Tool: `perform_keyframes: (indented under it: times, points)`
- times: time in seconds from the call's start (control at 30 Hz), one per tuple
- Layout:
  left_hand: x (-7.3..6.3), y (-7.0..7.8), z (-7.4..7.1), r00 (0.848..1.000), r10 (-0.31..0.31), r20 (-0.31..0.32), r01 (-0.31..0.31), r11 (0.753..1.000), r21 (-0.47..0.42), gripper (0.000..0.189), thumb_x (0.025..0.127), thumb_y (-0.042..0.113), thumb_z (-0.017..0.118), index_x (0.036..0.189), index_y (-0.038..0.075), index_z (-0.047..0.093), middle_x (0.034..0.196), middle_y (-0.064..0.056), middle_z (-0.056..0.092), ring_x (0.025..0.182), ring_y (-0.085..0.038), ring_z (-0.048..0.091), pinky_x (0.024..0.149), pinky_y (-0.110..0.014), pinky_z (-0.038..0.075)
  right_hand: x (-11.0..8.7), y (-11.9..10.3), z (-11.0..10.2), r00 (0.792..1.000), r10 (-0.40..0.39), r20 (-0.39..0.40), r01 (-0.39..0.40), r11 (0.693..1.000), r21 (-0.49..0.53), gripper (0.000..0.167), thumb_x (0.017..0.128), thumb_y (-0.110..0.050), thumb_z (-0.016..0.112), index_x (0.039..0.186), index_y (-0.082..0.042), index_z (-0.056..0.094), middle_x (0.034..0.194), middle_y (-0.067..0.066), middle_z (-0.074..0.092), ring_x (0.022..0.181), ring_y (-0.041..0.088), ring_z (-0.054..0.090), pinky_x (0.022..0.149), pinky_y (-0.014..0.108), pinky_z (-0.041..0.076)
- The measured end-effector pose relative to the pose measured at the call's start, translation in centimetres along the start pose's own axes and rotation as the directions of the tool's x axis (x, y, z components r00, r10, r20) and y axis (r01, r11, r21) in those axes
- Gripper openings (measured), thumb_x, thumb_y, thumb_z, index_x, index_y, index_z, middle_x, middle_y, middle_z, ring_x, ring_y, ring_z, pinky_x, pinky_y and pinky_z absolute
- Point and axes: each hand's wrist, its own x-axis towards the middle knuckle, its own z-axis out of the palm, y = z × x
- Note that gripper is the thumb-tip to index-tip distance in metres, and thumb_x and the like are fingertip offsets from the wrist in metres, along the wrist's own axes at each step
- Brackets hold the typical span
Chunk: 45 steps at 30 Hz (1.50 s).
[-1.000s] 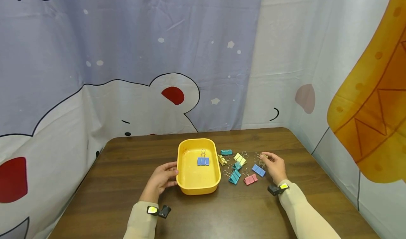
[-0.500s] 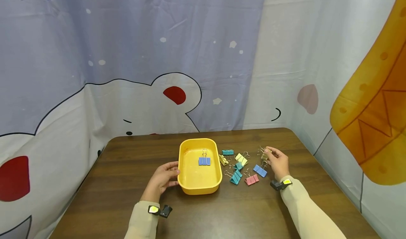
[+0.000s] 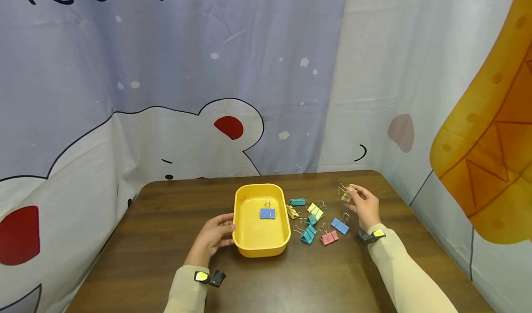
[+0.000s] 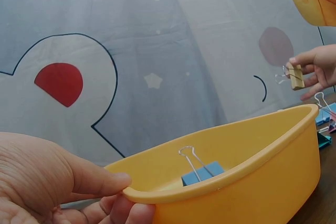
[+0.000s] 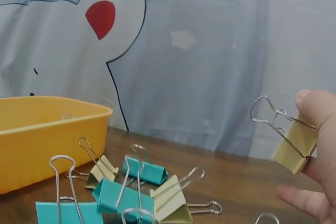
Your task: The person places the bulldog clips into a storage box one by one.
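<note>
Your right hand (image 3: 365, 207) pinches a pale yellow binder clip (image 5: 296, 145) between thumb and fingers, a lower finger free, arm reaching forward, clip above the tabletop (image 3: 316, 276), wire handles up-left. Yellow tray (image 3: 261, 252) lies left of those fingers, past the loose binder clips (image 3: 308, 234), long axis running away from you. Left hand (image 3: 213, 234) is nearer it, thumb on rim, fingers curled under

Yellow tray (image 3: 261, 237); teal, blue, pink, pale-yellow clips (image 3: 309, 234) (table (image 3: 257, 287) brown, wood-grained).
</note>
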Motion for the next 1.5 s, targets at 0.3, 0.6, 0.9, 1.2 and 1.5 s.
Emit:
perform_keyframes:
  times: [0.3, 0.6, 0.9, 1.2, 1.5]
  points:
    - [-0.1, -0.2, 0.1, 1.0, -0.003, -0.01, 0.003, 1.0, 0.005, 0.043, 0.098, 0.0, 0.061, 0.14, -0.004, 0.053, 0.117, -0.024, 0.059, 0.09, -0.028, 0.067, 0.064, -0.034, 0.062, -0.2, -1.8, 1.1, 0.999, -0.01, 0.045, 0.01, 1.0, 0.022, 0.035, 0.097, -0.021, 0.069, 0.125, -0.001, 0.062, 0.114, 0.007, 0.066, 0.089, 0.015, 0.071, 0.082, 0.042, 0.061]
    - [-0.1, 0.2, 0.0, 1.0, -0.011, 0.004, 0.011, 1.0, 0.007, 0.045, 0.099, 0.001, 0.061, 0.142, -0.003, 0.051, 0.117, -0.023, 0.059, 0.091, -0.028, 0.066, 0.064, -0.033, 0.062, -0.3, -4.1, 2.6, 0.989, -0.01, 0.144, -0.006, 0.994, 0.106, 0.024, 0.098, -0.02, 0.068, 0.118, -0.006, 0.064, 0.108, 0.003, 0.068, 0.088, 0.017, 0.073, 0.088, 0.047, 0.058]
    - [-0.2, 0.4, 0.1, 1.0, 0.001, 0.0, -0.001, 1.0, 0.019, 0.045, 0.099, 0.001, 0.06, 0.142, -0.004, 0.051, 0.116, -0.022, 0.059, 0.091, -0.028, 0.066, 0.064, -0.033, 0.061, -0.5, -5.1, 4.7, 0.982, -0.004, 0.187, -0.014, 0.995, 0.094, 0.044, 0.098, -0.019, 0.068, 0.13, 0.008, 0.056, 0.109, 0.005, 0.067, 0.088, 0.016, 0.071, 0.082, 0.038, 0.061]
    - [-0.4, 0.4, 0.2, 1.0, 0.001, -0.003, -0.001, 1.0, 0.017, 0.044, 0.098, 0.001, 0.061, 0.141, -0.003, 0.053, 0.115, -0.021, 0.059, 0.091, -0.028, 0.066, 0.063, -0.033, 0.061, -0.9, -4.9, 7.0, 0.977, -0.008, 0.211, 0.006, 1.0, 0.007, 0.049, 0.1, -0.021, 0.065, 0.135, 0.011, 0.053, 0.111, 0.011, 0.064, 0.088, 0.017, 0.07, 0.077, 0.033, 0.062]
    - [-0.5, 0.3, 0.1, 1.0, 0.007, 0.001, -0.007, 1.0, 0.019, 0.043, 0.099, 0.001, 0.061, 0.141, -0.003, 0.053, 0.115, -0.022, 0.059, 0.091, -0.028, 0.066, 0.063, -0.033, 0.061, -1.5, -4.4, 9.5, 0.972, 0.0, 0.236, 0.002, 1.0, -0.008, 0.045, 0.1, -0.021, 0.066, 0.132, 0.009, 0.056, 0.114, 0.013, 0.065, 0.086, 0.017, 0.07, 0.076, 0.033, 0.061]
